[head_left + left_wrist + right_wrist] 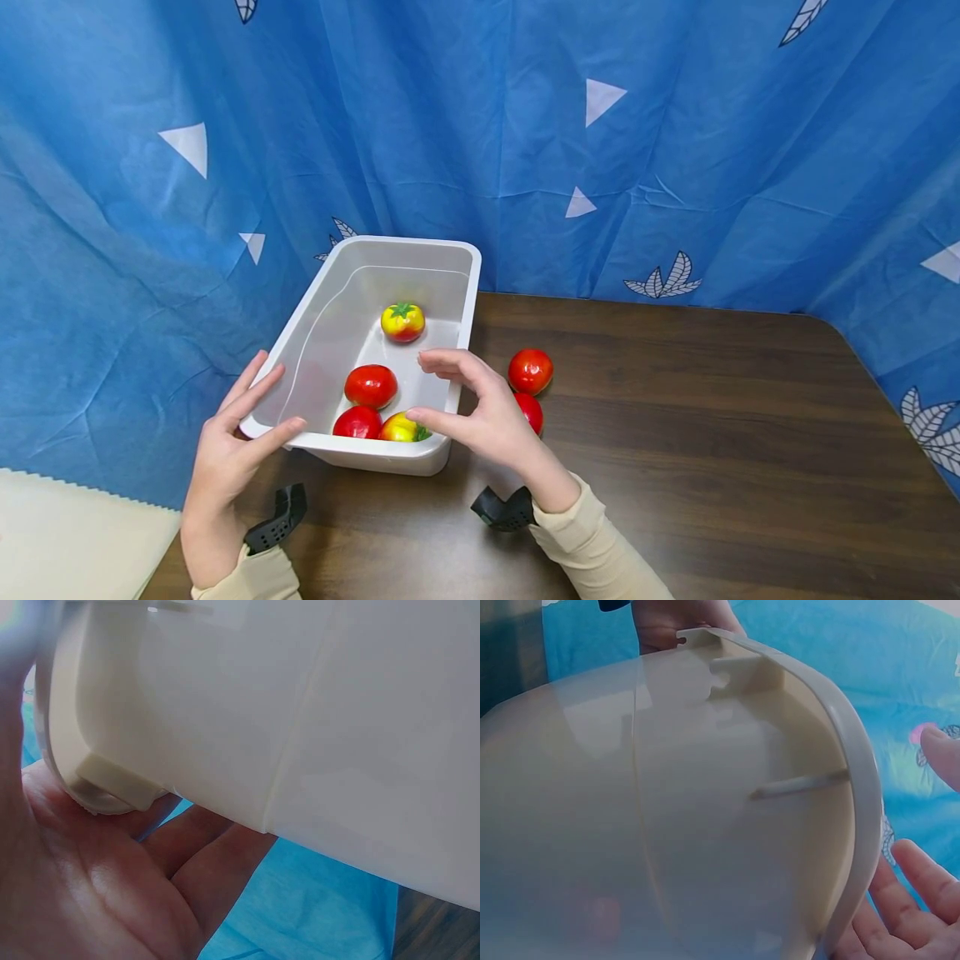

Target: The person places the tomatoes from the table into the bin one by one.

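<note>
A white plastic bin (pixel 375 446) stands at the table's left, several toy tomatoes inside. One yellow-red tomato (pixel 402 322) lies midway; a red tomato (pixel 371 386), another red tomato (pixel 357 422) and a yellow one with green leaves (pixel 401 427) cluster at the near end. My left hand (pixel 232 450) rests against the near left corner, fingers extended at the left rim and thumb over the near rim. Over the right rim hovers my right hand (pixel 483 408), thumb and fingers spread apart around nothing. The left wrist view shows my palm beside the bin's outer wall (pixel 187 712).
Two red tomatoes, one behind (pixel 530 372) and one nearer (pixel 529 412), lie on the wooden table (pixel 712 450) right of the bin; my right hand partly covers the nearer one. A blue curtain (pixel 525 150) hangs behind. Pale cloth (pixel 75 533) lies at lower left.
</note>
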### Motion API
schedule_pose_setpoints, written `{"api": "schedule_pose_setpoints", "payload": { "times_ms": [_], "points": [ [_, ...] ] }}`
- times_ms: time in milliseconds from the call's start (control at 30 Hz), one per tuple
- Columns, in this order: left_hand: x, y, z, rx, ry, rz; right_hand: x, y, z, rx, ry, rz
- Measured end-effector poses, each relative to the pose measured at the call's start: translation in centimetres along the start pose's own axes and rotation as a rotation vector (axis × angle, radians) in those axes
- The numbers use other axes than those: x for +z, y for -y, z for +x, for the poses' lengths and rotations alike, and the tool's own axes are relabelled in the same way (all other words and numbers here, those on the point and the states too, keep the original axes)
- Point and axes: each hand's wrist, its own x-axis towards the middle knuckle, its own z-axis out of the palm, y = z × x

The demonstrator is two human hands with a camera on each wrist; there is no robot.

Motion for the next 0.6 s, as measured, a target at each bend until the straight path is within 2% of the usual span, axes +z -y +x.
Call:
{"api": "schedule_pose_setpoints", "payload": {
  "times_ms": [200, 600],
  "points": [
    [0.0, 0.0, 0.0, -0.004, -0.003, 0.012, -0.5, 1.3, -0.3, 0.009, 0.003, -0.009],
    [0.0, 0.0, 0.0, -0.003, -0.003, 0.000, -1.3, 0.6, -0.8, -0.008, -0.055, -0.012]
  ]
}}
